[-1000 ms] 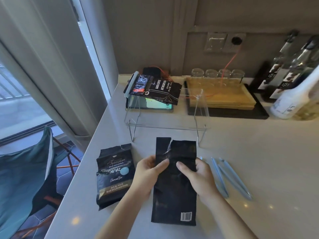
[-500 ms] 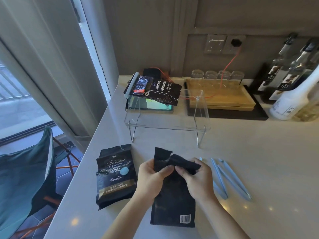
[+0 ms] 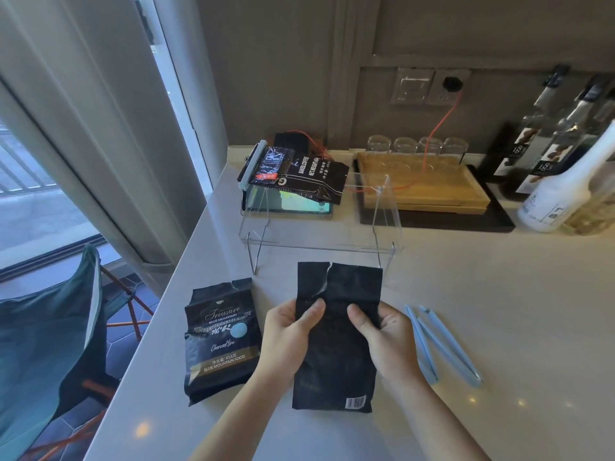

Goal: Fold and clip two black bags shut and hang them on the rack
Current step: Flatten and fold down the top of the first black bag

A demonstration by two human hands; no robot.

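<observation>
A plain black bag (image 3: 336,354) lies back-side up on the counter, its torn top flat and unfolded. My left hand (image 3: 288,334) grips its left edge and my right hand (image 3: 386,334) its right edge, thumbs on top. A second black bag (image 3: 221,337) with gold lettering lies to the left, untouched. Light blue clips (image 3: 442,344) lie to the right of my right hand. The clear rack (image 3: 319,224) stands behind the bags, and a clipped black bag (image 3: 299,173) hangs at its left end.
A wooden tray (image 3: 422,186) on a black mat, several glasses (image 3: 416,146), bottles (image 3: 565,181) at the right, and a tablet (image 3: 289,202) behind the rack fill the back. The counter edge (image 3: 159,304) drops off at the left beside a blue chair (image 3: 46,331).
Half a second ago the bag's top was folded down under my fingers; now it lies flat and unfolded again, with both hands still on the bag's edges.
</observation>
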